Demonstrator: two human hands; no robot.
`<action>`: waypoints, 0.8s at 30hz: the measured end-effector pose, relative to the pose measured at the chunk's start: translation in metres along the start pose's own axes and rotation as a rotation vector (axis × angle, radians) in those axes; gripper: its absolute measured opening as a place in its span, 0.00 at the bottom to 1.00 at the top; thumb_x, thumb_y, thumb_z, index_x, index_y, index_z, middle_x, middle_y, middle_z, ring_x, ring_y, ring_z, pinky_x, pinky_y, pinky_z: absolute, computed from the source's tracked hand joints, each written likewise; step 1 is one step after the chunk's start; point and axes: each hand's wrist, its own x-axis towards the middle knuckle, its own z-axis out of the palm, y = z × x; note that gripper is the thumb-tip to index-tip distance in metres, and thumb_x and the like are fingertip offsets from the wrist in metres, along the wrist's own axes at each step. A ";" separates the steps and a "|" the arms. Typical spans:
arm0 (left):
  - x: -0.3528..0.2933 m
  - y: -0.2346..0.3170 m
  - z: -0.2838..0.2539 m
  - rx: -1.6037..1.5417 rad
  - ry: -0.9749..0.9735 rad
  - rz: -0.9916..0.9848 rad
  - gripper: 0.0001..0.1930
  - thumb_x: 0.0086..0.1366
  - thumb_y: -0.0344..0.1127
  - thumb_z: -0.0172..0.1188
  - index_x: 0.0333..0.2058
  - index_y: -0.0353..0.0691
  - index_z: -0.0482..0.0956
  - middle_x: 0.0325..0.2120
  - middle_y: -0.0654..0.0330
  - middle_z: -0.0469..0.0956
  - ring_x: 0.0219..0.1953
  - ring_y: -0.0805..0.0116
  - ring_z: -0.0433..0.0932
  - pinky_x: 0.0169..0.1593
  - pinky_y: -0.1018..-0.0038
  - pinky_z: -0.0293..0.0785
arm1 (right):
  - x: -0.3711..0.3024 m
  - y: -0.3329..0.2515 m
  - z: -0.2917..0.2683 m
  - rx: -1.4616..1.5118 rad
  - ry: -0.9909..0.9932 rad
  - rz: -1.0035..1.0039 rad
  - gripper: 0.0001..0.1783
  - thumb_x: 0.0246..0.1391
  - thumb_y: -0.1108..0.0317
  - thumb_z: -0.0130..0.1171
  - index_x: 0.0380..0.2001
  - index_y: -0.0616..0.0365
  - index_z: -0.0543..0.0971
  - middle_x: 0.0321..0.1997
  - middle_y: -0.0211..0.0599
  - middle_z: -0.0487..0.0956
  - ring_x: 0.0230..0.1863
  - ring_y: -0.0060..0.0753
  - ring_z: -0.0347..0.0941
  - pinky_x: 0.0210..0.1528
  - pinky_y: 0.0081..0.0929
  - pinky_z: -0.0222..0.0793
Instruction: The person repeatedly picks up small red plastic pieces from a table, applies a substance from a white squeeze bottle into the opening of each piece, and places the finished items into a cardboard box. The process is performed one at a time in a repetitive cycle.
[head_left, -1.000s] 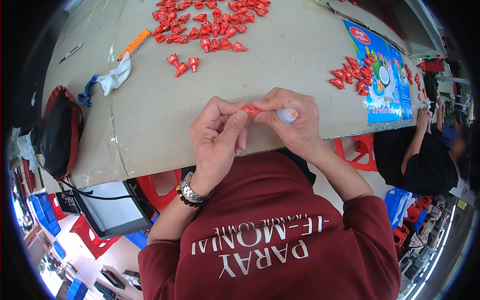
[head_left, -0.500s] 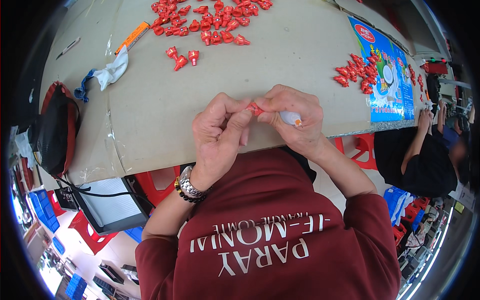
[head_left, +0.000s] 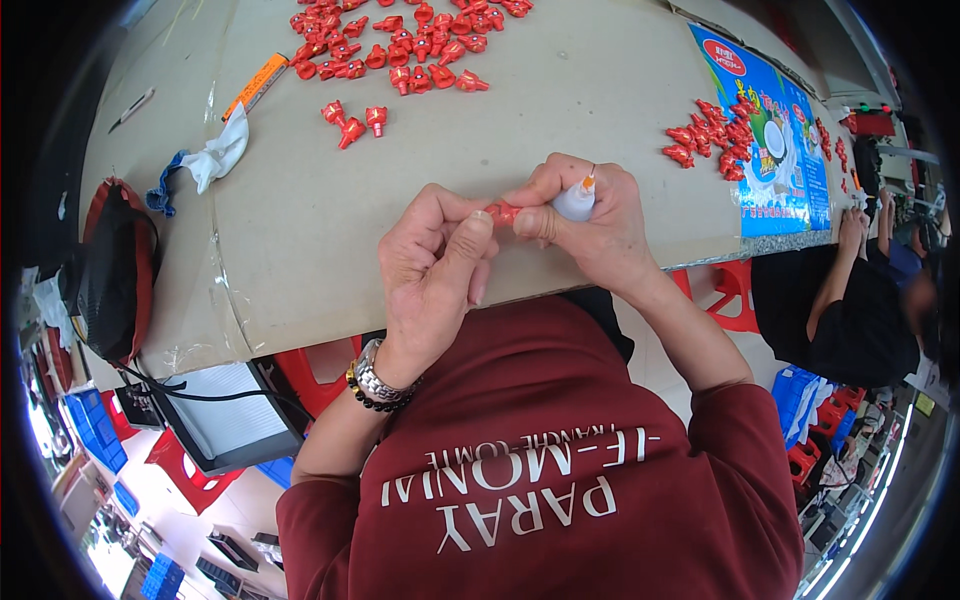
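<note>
Above the table's near edge, my left hand [head_left: 432, 275] pinches one end of a small red plastic piece [head_left: 503, 214] between thumb and fingers. The thumb and forefinger of my right hand [head_left: 600, 232] grip its other end, so much of the piece is hidden. Tucked in that right hand is a small white squeeze bottle [head_left: 574, 203], its orange tip pointing up and away from me. Ahead of my hands lies a trio of similar red pieces [head_left: 350, 131], with a larger scatter of red figure-like pieces [head_left: 420, 45] at the far edge.
Left on the table are an orange box [head_left: 255, 86], a white cloth [head_left: 218, 155], a pen [head_left: 132, 110] and a black-and-red bag [head_left: 118, 270]. At right, more red pieces [head_left: 715, 135] lie by a blue printed sheet [head_left: 775, 190]. A person in black [head_left: 835, 310] sits beyond.
The bottle in my right hand has turned, its orange tip swinging from pointing right to pointing up. Both hands still pinch the red piece, and the view has shifted slightly.
</note>
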 end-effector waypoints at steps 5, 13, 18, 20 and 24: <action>-0.001 -0.001 0.000 0.005 0.000 -0.008 0.09 0.68 0.36 0.52 0.36 0.34 0.72 0.20 0.64 0.73 0.12 0.83 0.62 0.14 0.85 0.55 | 0.000 0.003 -0.002 0.135 -0.002 0.101 0.05 0.47 0.76 0.65 0.26 0.64 0.77 0.22 0.32 0.79 0.24 0.15 0.72 0.23 0.14 0.66; -0.002 0.001 0.003 0.029 0.028 -0.008 0.12 0.68 0.38 0.52 0.39 0.33 0.72 0.21 0.63 0.74 0.12 0.83 0.63 0.14 0.86 0.55 | -0.002 0.002 -0.001 0.051 0.044 0.049 0.05 0.47 0.76 0.65 0.28 0.64 0.78 0.24 0.31 0.78 0.24 0.16 0.72 0.24 0.15 0.67; -0.003 0.002 0.002 0.085 -0.024 0.025 0.11 0.68 0.36 0.52 0.40 0.32 0.72 0.24 0.63 0.75 0.14 0.84 0.64 0.15 0.86 0.57 | -0.006 0.011 0.001 -0.052 0.100 -0.092 0.07 0.46 0.75 0.67 0.30 0.63 0.79 0.25 0.29 0.77 0.25 0.16 0.71 0.27 0.15 0.66; -0.003 0.003 0.003 0.107 -0.028 0.029 0.11 0.67 0.35 0.52 0.41 0.32 0.72 0.25 0.63 0.75 0.15 0.84 0.64 0.16 0.86 0.57 | -0.005 0.012 0.001 -0.078 0.120 -0.146 0.09 0.42 0.75 0.69 0.27 0.63 0.79 0.25 0.32 0.80 0.25 0.17 0.73 0.28 0.16 0.69; -0.004 0.005 0.007 0.099 0.002 0.015 0.09 0.65 0.32 0.54 0.40 0.32 0.72 0.23 0.64 0.75 0.16 0.87 0.64 0.18 0.87 0.57 | -0.005 0.017 0.002 -0.081 0.142 -0.260 0.10 0.39 0.75 0.71 0.26 0.63 0.79 0.25 0.33 0.80 0.25 0.18 0.74 0.27 0.17 0.70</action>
